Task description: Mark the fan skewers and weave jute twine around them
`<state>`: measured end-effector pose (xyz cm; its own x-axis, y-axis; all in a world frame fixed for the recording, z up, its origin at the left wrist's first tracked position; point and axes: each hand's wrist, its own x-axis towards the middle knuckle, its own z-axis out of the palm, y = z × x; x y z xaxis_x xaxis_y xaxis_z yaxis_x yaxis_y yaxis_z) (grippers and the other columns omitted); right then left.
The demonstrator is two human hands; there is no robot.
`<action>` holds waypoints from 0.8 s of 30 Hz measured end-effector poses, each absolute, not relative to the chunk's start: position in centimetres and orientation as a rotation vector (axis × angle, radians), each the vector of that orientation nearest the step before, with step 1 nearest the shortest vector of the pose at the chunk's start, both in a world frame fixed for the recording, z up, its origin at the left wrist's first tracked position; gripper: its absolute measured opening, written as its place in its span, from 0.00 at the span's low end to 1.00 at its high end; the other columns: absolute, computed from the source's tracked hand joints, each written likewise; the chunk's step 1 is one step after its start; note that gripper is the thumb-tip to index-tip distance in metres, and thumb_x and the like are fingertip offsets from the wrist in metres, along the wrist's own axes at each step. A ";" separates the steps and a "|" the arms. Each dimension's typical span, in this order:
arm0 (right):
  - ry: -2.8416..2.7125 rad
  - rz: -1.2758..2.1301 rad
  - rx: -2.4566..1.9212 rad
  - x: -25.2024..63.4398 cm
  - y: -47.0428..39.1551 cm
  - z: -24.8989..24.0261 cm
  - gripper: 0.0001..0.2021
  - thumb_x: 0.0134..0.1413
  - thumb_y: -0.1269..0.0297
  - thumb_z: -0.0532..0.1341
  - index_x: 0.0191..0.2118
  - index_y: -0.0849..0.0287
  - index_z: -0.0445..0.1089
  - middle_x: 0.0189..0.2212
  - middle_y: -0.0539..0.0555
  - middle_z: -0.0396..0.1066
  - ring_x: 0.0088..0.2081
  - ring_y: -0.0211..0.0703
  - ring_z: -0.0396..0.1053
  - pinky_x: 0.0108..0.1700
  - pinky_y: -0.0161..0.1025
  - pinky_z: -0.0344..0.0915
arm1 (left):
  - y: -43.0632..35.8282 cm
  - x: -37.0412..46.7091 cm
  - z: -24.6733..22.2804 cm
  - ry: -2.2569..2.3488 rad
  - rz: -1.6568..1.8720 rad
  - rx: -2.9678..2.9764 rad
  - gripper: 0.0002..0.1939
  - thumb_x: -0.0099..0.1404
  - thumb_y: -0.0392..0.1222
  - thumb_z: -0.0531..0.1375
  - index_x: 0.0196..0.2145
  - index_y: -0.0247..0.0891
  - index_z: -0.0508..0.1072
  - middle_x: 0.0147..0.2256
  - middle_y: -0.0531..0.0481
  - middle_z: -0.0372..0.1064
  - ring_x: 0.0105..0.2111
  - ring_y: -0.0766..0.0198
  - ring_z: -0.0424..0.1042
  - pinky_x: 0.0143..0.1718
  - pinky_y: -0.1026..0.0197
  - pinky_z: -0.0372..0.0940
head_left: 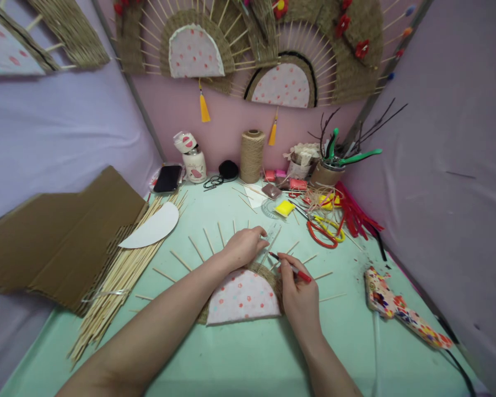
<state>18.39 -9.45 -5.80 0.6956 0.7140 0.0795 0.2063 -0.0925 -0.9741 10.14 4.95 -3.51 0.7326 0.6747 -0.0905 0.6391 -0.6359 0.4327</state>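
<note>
A half-round fan piece with pink-spotted white cloth and a twine border lies on the table, thin sticks fanning out from its curved edge. Over the upper part of the border, my left hand is closed on a clear ruler that lies slantwise along a stick. In my right hand, at the right of the border, is a red pen, its dark tip pointing left near the ruler's lower end. My left forearm passes over the left part of the sticks.
Cardboard, a stick bundle and a white paper half-disc lie left. Scissors, red strips and a flowered glue gun with cord lie right. Behind stand a twine spool and a tool pot.
</note>
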 end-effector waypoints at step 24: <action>-0.773 0.468 -1.668 18.4 -9.4 -5.5 0.19 0.55 0.53 0.55 0.40 0.63 0.73 0.30 0.58 0.74 0.32 0.45 0.69 0.32 0.38 0.65 | 4.8 10.1 -3.4 1.020 0.101 2.488 0.17 0.65 0.47 0.53 0.49 0.39 0.69 0.43 0.42 0.74 0.43 0.54 0.72 0.42 0.58 0.64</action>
<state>18.43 -9.43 -5.47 0.7006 0.7066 0.0993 0.2393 -0.1016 -0.9656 10.08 4.85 -3.35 0.7243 0.6823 -0.0993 0.6496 -0.6269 0.4302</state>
